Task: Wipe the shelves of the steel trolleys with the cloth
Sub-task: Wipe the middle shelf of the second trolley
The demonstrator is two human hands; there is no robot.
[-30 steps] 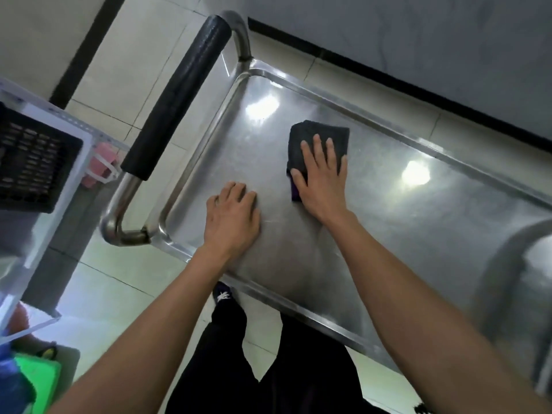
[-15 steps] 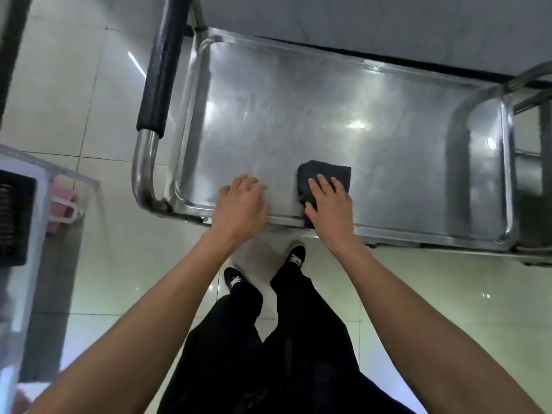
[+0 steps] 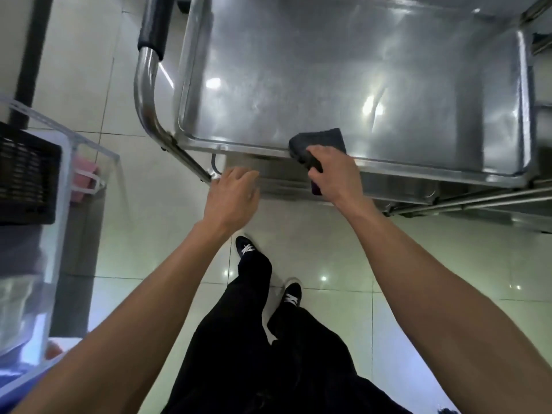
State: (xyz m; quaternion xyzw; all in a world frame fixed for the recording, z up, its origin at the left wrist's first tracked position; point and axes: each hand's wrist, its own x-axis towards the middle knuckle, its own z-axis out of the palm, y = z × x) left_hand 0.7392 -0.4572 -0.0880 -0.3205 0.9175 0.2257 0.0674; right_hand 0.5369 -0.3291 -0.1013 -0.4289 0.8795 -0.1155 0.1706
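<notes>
The steel trolley's top shelf (image 3: 328, 70) fills the upper part of the view, shiny with light reflections. A dark grey cloth (image 3: 321, 140) hangs over the shelf's near rim. My right hand (image 3: 334, 174) grips the cloth at that rim, fingers curled over it. My left hand (image 3: 231, 198) hovers off the shelf, below the near left corner, fingers relaxed and holding nothing. A lower shelf (image 3: 397, 189) shows under the rim.
The trolley's handle (image 3: 150, 28) with black grip rises at the left. A clear plastic bin (image 3: 59, 204) holding a black crate (image 3: 27, 174) stands on the left. A second steel frame (image 3: 540, 85) is at the right edge. My legs and shoes (image 3: 248, 249) stand on the tiled floor.
My right hand dragged the cloth from the shelf's middle to the near rim and now curls over it. My left hand lifted off the shelf. I stepped back from the trolley.
</notes>
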